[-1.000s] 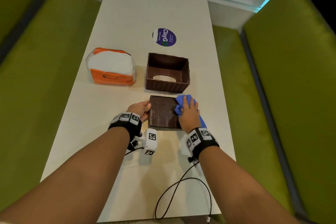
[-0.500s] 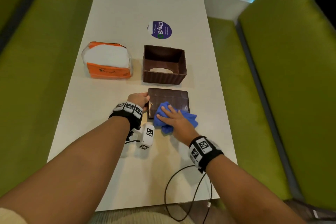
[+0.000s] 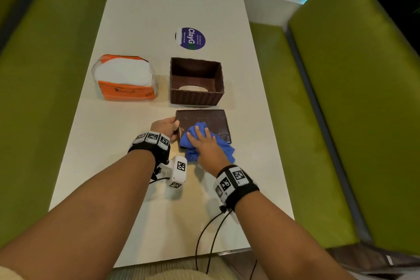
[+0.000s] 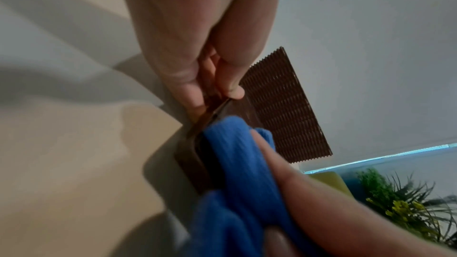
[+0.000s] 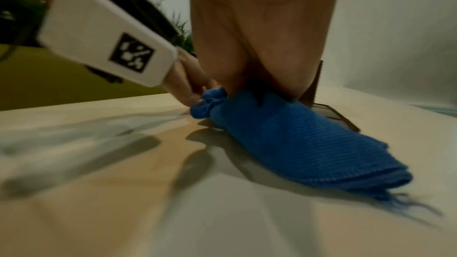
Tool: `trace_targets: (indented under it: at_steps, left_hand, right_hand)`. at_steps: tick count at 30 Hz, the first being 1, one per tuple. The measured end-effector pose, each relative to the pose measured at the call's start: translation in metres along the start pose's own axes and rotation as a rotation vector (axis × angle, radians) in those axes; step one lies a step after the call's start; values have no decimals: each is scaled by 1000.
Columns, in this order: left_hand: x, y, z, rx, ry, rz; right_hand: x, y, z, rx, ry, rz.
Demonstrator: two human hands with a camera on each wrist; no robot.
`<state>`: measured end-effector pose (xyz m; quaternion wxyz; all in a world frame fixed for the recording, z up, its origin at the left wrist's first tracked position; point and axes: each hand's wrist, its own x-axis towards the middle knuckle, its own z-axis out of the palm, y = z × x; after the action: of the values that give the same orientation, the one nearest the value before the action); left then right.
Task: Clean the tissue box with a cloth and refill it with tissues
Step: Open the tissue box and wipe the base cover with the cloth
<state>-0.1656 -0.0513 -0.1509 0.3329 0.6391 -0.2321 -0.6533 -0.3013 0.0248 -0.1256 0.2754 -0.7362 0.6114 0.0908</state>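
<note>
A flat brown tissue-box lid lies on the white table in front of me. My left hand pinches the lid's left edge between thumb and fingers. My right hand lies flat with straight fingers on a crumpled blue cloth, pressing it onto the lid's near left part; the cloth trails off the lid toward me. Behind the lid stands the open brown ribbed box, upside down with its oval slot at the bottom. An orange pack of white tissues sits to its left.
A round purple sticker is on the table beyond the box. Green benches run along both sides. Black cables hang from my wrist over the table's near edge. A plant shows in the left wrist view.
My right hand slid the blue cloth from the lid's far right corner across to its near left part. My left hand stayed on the lid's left edge.
</note>
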Motion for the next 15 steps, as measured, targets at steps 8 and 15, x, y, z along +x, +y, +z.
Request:
trace_targets:
  at_steps: [8, 15]
  left_hand:
    - [9, -3, -6, -51, -15, -4]
    - [18, -10, -10, -110, -98, -51]
  right_hand:
    - [9, 61, -29, 192, 98, 356]
    - [31, -9, -13, 18, 81, 224]
